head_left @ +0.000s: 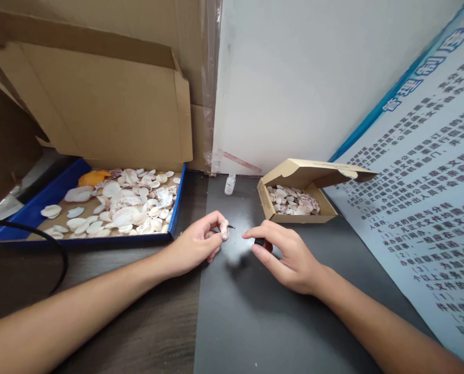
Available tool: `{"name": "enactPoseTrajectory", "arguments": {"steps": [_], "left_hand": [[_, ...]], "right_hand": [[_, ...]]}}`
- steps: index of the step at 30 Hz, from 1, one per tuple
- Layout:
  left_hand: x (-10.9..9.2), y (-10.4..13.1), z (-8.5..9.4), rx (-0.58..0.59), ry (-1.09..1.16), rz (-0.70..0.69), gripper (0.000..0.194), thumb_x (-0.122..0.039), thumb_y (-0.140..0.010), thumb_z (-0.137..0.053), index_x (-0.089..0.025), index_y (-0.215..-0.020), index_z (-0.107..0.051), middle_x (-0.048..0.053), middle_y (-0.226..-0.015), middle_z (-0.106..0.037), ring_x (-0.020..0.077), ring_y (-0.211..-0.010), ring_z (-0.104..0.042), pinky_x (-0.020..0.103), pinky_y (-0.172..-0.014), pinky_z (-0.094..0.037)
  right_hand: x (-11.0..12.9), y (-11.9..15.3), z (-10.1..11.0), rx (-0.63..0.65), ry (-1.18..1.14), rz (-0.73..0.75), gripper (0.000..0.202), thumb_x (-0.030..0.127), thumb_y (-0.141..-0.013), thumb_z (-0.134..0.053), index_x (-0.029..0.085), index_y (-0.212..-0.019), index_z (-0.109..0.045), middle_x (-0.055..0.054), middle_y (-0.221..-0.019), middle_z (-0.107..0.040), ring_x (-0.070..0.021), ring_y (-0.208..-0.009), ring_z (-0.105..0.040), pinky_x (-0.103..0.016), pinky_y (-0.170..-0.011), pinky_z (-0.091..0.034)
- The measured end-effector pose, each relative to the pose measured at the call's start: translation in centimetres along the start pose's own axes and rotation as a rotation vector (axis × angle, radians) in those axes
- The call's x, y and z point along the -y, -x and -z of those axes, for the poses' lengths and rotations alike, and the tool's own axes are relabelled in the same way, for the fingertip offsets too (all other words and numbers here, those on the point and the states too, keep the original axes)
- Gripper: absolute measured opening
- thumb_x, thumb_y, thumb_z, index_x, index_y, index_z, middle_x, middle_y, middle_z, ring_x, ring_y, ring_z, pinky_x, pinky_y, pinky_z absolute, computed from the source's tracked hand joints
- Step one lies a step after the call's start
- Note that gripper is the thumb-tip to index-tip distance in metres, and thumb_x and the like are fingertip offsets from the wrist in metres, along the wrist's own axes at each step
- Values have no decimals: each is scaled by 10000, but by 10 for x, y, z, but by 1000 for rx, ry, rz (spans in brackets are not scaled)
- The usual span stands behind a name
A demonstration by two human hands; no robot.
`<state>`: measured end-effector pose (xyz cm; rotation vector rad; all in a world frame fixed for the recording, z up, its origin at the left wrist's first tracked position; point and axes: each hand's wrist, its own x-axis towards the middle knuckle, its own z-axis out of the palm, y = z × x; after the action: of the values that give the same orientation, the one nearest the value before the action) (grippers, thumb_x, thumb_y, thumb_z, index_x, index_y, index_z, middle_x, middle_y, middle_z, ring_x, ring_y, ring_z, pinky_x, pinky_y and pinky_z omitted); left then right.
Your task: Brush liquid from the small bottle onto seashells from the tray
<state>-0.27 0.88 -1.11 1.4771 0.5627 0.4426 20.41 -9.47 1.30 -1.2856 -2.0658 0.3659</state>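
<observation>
One small, speckled pinkish-white shell (224, 229), a thin dark tip jutting from its right side, sits pinched between your left hand's (201, 239) thumb and forefinger, above the table (232, 311), while your right hand (286, 254) tucks a black piece (259, 242) in its curled fingers, forefinger and thumb spread. A black cable (63, 249) crosses the blue-rimmed tray (177, 202) of shells at left, and a small carton (329, 208) holds more at right. Between them, farther back, a little bottle (230, 184) stands upright near the white panel (286, 104).

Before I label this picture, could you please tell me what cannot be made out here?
In the head view:
Speckled piece: partly hidden by left hand.
Black object: mostly hidden by right hand.
Small bottle: label too small to read.
Cable: cut off by the left edge.
</observation>
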Motion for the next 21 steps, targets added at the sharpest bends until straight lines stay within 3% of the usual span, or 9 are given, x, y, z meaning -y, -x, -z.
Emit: {"name": "enactPoseTrajectory", "arguments": {"steps": [3, 7, 14, 21], "left_hand": [[1, 0, 0, -1, 3, -4, 155, -306, -882, -540, -212, -870, -417, -99, -643, -434, 54, -465, -412, 199, -475, -347], [1, 0, 1, -2, -3, -7, 104, -266, -873, -526, -204, -880, -442, -85, -700, -447, 45, -478, -417, 199, -481, -344], [1, 0, 2, 18, 8, 1, 122, -287, -863, -531, -207, -880, -440, -75, -724, -477, 48, -479, -441, 210, -484, -347], [-4, 0, 0, -5, 5, 29, 93, -248, -820, -530, -203, -860, -459, -72, -715, -479, 54, -480, -453, 212, -475, -360]], "right_hand": [[1, 0, 1, 39, 6, 14, 201, 219, -967, -508, 196, -1119, -638, -15, -810, -610, -123, -635, -578, -259, -615, -463], [2, -2, 3, 67, 124, -99, 176, 216, -960, -512, 189, -1075, -643, -21, -832, -642, -116, -609, -568, -254, -599, -448], [3, -1, 3, 109, 73, 73, 228, 212, -980, -480, 193, -1152, -628, -36, -851, -632, -141, -673, -568, -261, -615, -446], [4, -2, 3, 101, 114, 19, 207, 198, -959, -495, 189, -1089, -656, -29, -833, -647, -125, -640, -567, -244, -588, -433]]}}
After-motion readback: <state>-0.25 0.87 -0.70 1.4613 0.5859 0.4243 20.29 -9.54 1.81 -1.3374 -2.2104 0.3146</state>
